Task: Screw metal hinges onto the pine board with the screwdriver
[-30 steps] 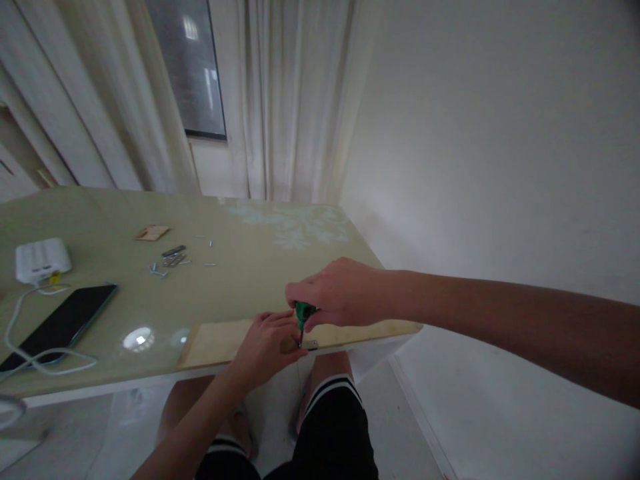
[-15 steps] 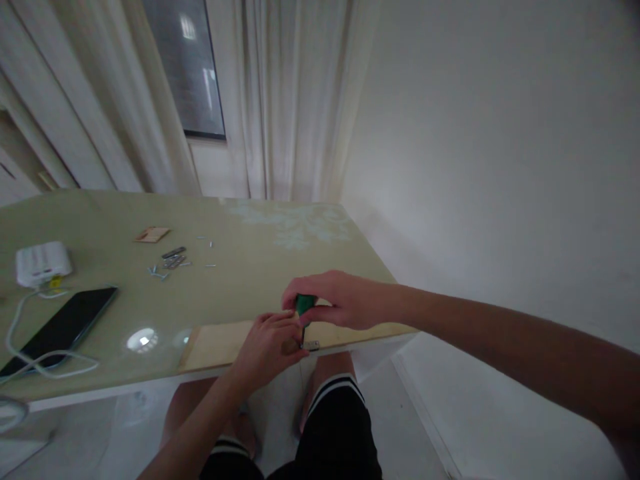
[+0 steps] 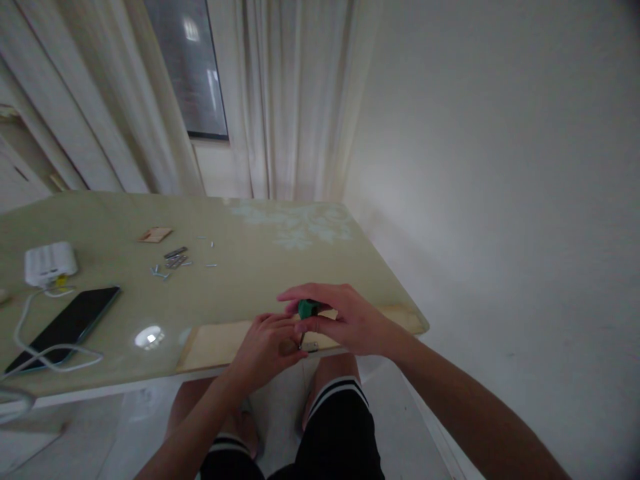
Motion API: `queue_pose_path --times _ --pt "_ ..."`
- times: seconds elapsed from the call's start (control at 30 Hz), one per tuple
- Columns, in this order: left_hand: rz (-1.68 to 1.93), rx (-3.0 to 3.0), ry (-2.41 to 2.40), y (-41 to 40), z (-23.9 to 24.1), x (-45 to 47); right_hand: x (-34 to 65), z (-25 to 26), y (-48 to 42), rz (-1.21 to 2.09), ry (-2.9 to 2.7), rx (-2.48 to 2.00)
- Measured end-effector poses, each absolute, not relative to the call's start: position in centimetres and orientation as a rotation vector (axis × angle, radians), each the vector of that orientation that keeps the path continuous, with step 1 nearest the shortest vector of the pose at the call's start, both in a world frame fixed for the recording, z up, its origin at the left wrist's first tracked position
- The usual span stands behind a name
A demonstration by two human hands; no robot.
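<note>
A: What's the setting?
B: A pale green table (image 3: 250, 267) by a white wall, with curtains (image 3: 295, 100) behind it.
A: And the hands?
B: The right hand (image 3: 345, 320) has its fingers closed round the green handle of a screwdriver (image 3: 307, 309), which stands nearly upright with its tip down on a small metal plate (image 3: 312, 347) at the table's near edge.
A: The left?
B: The left hand (image 3: 267, 347) lies curled on a wooden board (image 3: 220, 341), fingertips right at the tip. I cannot tell whether it pinches anything.
A: Farther out?
B: Loose screws (image 3: 165, 267) mid-table. Well to the left are a dark phone (image 3: 67, 327), a white cable (image 3: 30, 347) and a white box (image 3: 50, 262).
</note>
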State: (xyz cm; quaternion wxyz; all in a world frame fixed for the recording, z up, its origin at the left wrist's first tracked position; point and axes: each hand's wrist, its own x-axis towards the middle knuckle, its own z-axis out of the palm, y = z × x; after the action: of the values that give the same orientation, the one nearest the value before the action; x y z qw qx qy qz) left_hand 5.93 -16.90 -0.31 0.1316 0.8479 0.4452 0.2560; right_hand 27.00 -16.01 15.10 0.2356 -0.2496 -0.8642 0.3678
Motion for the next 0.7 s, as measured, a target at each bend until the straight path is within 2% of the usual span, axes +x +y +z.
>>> queue_pose_path --times 0.17,0.23,0.37,0.43,0.6,0.7 --pt "0.762 2.456 1.314 -16.9 -0.4 5.9 25.2 12.6 -16.3 0.667 -2.175 -0.862" --pt "0.768 2.454 1.312 -16.9 -0.4 5.9 25.2 13.2 -16.4 0.771 -2.206 -0.791" --pt "0.792 2.486 1.293 -16.8 -0.4 5.9 26.3 14.3 -15.7 1.241 -2.232 -0.559" --pt "0.785 2.494 1.286 -16.8 -0.4 5.9 26.7 13.4 -15.3 1.308 -2.109 -0.483" --pt "0.757 2.481 1.283 -16.8 -0.7 5.9 26.2 10.2 -16.0 0.76 -1.911 -0.753" --pt "0.773 2.474 1.284 -16.8 -0.8 5.9 26.4 11.1 -17.0 0.697 -2.021 -0.733"
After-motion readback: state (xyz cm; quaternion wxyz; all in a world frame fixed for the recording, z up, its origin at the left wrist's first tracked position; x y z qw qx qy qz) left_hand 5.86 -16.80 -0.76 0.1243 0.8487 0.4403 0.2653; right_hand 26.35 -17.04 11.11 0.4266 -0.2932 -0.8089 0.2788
